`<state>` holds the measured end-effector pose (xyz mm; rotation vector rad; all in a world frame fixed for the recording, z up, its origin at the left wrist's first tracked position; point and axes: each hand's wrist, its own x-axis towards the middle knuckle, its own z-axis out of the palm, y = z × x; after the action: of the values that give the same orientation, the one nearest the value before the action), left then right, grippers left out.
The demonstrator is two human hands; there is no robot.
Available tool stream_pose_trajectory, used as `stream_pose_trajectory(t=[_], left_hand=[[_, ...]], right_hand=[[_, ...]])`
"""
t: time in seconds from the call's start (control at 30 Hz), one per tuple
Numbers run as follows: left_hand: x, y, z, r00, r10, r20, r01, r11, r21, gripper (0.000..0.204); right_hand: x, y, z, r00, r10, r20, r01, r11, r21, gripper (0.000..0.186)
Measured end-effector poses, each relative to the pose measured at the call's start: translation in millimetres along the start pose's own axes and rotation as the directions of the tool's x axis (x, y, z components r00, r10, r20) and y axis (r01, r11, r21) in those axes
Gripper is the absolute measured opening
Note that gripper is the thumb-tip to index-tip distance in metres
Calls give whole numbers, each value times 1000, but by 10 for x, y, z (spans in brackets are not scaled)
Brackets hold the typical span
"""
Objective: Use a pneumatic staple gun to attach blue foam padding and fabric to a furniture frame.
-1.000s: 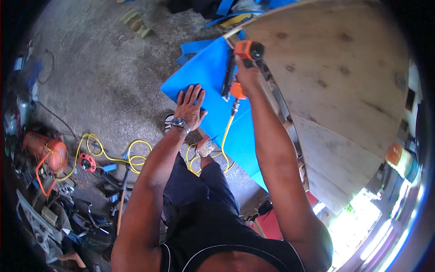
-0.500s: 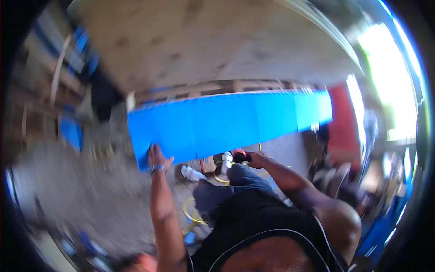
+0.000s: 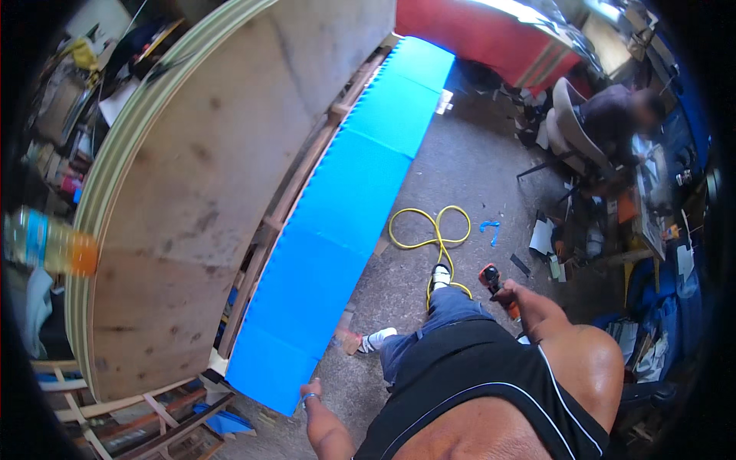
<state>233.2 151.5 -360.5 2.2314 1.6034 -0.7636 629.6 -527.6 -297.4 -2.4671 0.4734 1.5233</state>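
A long blue fabric panel (image 3: 330, 230) runs along the edge of a wooden frame (image 3: 264, 238), its upper side finely gathered. My left hand (image 3: 310, 389) is at the panel's near lower corner, closed on its edge, with the fingers partly hidden. Out to the right, my right hand (image 3: 506, 294) grips an orange and black handheld power tool (image 3: 489, 277), held away from the panel. A yellow hose (image 3: 414, 244) lies looped on the floor by my feet; where it joins anything is not visible.
A big wooden board (image 3: 192, 176) rises on the left beside a bottle of orange liquid (image 3: 50, 241). Slatted framing (image 3: 146, 406) stands at lower left. Far right, a person (image 3: 613, 115) sits on a chair (image 3: 563, 126) near a cluttered bench (image 3: 648, 207). A red panel (image 3: 475, 34) stands behind.
My view has turned, so the panel now slants upward to the right. My left hand has gone from lying flat on the blue fabric to its edge. The right hand still holds the tool.
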Motion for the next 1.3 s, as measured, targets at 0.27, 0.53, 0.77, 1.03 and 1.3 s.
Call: stream_pose_trajectory(t=[0.27, 0.53, 0.77, 1.03, 1.3], left_hand=[[-1539, 4046, 710, 542, 681, 493, -746, 660, -90, 55], [-2615, 7238, -460, 203, 954, 221, -923, 262, -284, 51], [-1553, 7597, -257, 364, 898, 248, -917, 392, -75, 52], [-386, 6512, 39, 377, 704, 602, -926, 276, 257, 50], [378, 8606, -615, 39, 518, 855, -968, 233, -97, 56]], right_hand=[[650, 356, -464, 998, 30, 57, -44, 963, 265, 67], [532, 314, -1854, 959, -199, -202, 260, 904, 340, 64], [1453, 535, -1829, 970, -209, -125, 240, 732, 638, 50], [1412, 892, -1504, 996, -56, 62, -22, 535, 845, 39], [1269, 731, -2118, 954, 93, 284, -294, 120, 948, 26]])
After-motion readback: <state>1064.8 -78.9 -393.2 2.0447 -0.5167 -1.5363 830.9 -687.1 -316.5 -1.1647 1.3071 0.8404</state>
